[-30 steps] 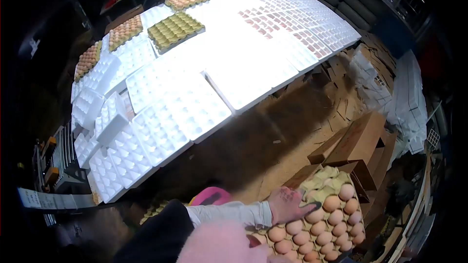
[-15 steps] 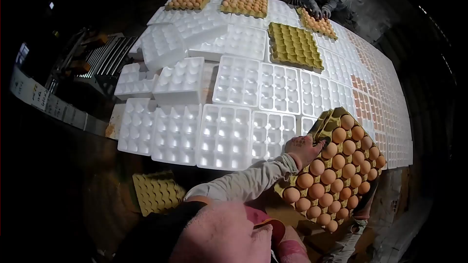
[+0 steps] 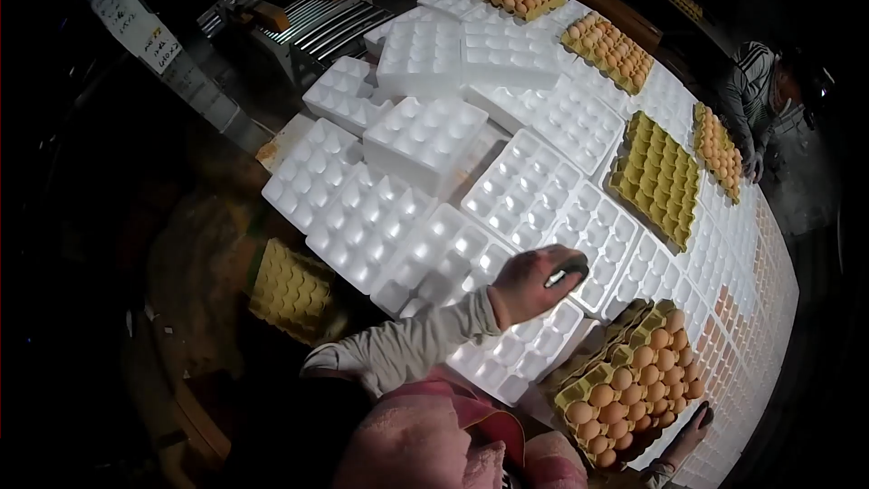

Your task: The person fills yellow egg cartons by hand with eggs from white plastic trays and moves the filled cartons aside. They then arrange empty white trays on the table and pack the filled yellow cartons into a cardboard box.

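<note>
A yellow pulp egg tray full of brown eggs [image 3: 629,389] rests tilted at the near edge of the table, with more tray edges [image 3: 588,367] layered along its left side. My left hand [image 3: 536,285], dark coverings on its fingertips, hovers over the white foam trays to the left of the eggs. Its fingers curl in toward the thumb, and nothing shows in them. Beside the lower right edge of the egg tray is my right hand [image 3: 692,435], fingers stretched out, partly in shadow.
White foam trays [image 3: 525,186] cover the table, some stacked loosely at the left. An empty yellow tray [image 3: 656,181] and several egg-filled trays [image 3: 606,50] lie farther back. A co-worker [image 3: 756,95] leans in at far right. Another yellow tray [image 3: 294,294] sits below, left; rollers [image 3: 330,32] stand behind.
My left hand has let go of the egg tray and moved left from it. The tray has come down to the table edge; my right hand now shows beside it. The view has turned left.
</note>
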The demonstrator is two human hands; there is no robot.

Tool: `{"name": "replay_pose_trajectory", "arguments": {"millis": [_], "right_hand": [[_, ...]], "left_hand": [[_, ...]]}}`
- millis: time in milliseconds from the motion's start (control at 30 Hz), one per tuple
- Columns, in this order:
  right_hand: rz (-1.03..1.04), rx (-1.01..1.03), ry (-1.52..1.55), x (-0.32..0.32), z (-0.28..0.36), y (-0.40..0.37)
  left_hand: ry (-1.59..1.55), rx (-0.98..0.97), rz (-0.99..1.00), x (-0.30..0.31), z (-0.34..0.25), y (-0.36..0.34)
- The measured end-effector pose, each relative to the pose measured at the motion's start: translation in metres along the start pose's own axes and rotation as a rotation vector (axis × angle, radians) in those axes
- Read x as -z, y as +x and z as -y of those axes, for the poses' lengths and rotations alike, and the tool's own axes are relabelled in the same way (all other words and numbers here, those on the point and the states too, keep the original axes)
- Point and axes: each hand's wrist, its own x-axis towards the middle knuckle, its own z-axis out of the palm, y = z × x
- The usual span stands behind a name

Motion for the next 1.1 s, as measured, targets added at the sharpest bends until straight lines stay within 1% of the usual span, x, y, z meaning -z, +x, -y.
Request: {"name": "replay_pose_trajectory", "arguments": {"millis": [33,67,100,133,167,200,233,267,300,333,400,433,467,567,633,667,700,733,767,833,867,900,933,967,1000,1033,1067,1100], "right_hand": [[-0.063,0.131,-0.038,-0.026,0.056,-0.016],[0.048,0.293,-0.102,-0.053,0.1,-0.026],[0.15,0.348,0.036,-0.102,0.152,-0.054],[0.319,0.445,0.027,-0.15,0.192,-0.076],[0.464,0.482,-0.012,-0.201,0.234,-0.11],[0.629,0.608,-0.118,-0.255,0.274,-0.142],[0.759,0.744,-0.122,-0.31,0.29,-0.167],[0.909,0.934,-0.151,-0.367,0.293,-0.186],[0.98,1.088,-0.233,-0.419,0.298,-0.211],[0.977,1.21,-0.306,-0.464,0.298,-0.237],[0.904,1.355,-0.443,-0.526,0.303,-0.273],[0.883,1.355,-0.507,-0.546,0.301,-0.281],[0.862,1.352,-0.573,-0.558,0.295,-0.287],[0.898,1.175,-0.554,-0.569,0.28,-0.278],[0.91,1.087,-0.465,-0.563,0.28,-0.269],[0.906,1.05,-0.406,-0.56,0.284,-0.267],[0.901,0.99,-0.406,-0.557,0.289,-0.264],[0.87,1.03,-0.413,-0.554,0.294,-0.261],[0.898,0.986,-0.39,-0.551,0.298,-0.258],[0.924,0.917,-0.321,-0.548,0.306,-0.254],[0.924,0.889,-0.273,-0.546,0.308,-0.252],[0.926,0.858,-0.226,-0.543,0.308,-0.251],[0.93,0.845,-0.213,-0.542,0.305,-0.249],[0.931,0.834,-0.197,-0.541,0.3,-0.247],[0.931,0.819,-0.179,-0.538,0.296,-0.246],[0.883,0.913,-0.219,-0.534,0.297,-0.247],[0.9,0.877,-0.225,-0.529,0.301,-0.252],[0.88,0.912,-0.249,-0.526,0.299,-0.253]], "left_hand": [[0.058,0.058,-0.222,0.055,0.013,0.005],[0.142,0.122,-0.379,0.111,0.043,0.012],[0.379,0.205,-0.504,0.167,0.073,0.016],[0.593,0.266,-0.609,0.217,0.108,0.02],[0.797,0.259,-0.612,0.265,0.147,0.024],[0.906,0.366,-0.57,0.304,0.184,0.03],[0.891,0.459,-0.428,0.341,0.222,0.04],[0.961,0.515,-0.394,0.371,0.236,0.059],[1.023,0.59,-0.352,0.393,0.249,0.067],[1.075,0.689,-0.298,0.408,0.265,0.065],[0.998,0.95,-0.466,0.443,0.268,0.071],[0.997,1.025,-0.44,0.471,0.276,0.075],[0.999,1.098,-0.407,0.494,0.288,0.071],[0.964,1.049,-0.333,0.543,0.324,0.062],[0.879,0.973,-0.149,0.567,0.39,0.051],[0.837,0.932,-0.063,0.574,0.413,0.046],[0.823,0.926,-0.051,0.575,0.414,0.045],[0.884,0.869,-0.098,0.574,0.414,0.044],[0.948,0.811,-0.149,0.575,0.413,0.045],[1.119,0.684,-0.214,0.575,0.381,0.052],[1.228,0.614,-0.225,0.579,0.352,0.058],[1.296,0.479,-0.241,0.583,0.315,0.062],[1.381,0.384,-0.314,0.591,0.3,0.061],[1.001,0.243,-0.515,0.632,0.347,0.046],[1.222,0.245,-0.488,0.626,0.305,0.036],[1.456,0.246,-0.466,0.62,0.26,0.026],[1.68,0.242,-0.454,0.613,0.215,0.016],[1.654,0.388,-0.38,0.611,0.193,0.0]]}}
